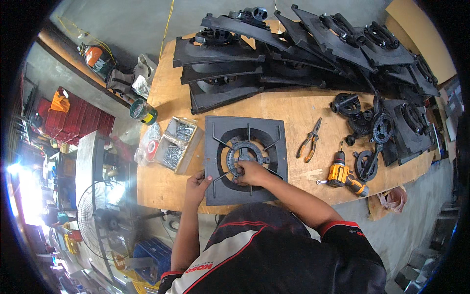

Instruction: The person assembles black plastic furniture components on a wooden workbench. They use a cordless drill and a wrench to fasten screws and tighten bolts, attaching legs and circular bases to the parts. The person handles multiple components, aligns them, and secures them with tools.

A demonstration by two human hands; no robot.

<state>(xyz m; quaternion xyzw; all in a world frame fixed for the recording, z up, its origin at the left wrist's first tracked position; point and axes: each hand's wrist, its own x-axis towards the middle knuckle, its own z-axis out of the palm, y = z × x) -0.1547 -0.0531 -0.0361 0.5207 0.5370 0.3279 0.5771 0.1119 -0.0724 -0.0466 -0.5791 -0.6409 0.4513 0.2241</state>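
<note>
A square black cast-iron stove plate (218, 127) with pan-support prongs lies in front of me. Within its round central opening sits a black ring burner (231, 156). My right hand (248, 173) reaches over the plate with its fingers closed round the near side of the burner; the fingertips are partly hidden. At the plate's left edge is my left hand (197, 187), thumb and fingers pinched together. Whatever they may hold is too small to make out.
Left of the plate stands a box of bolts (178, 144). Pliers (311, 141), a yellow cordless drill (340, 174) and loose burners (360, 120) lie to the right. Stacked stove plates (225, 95) fill the table's far side. A fan (102, 219) stands at the left.
</note>
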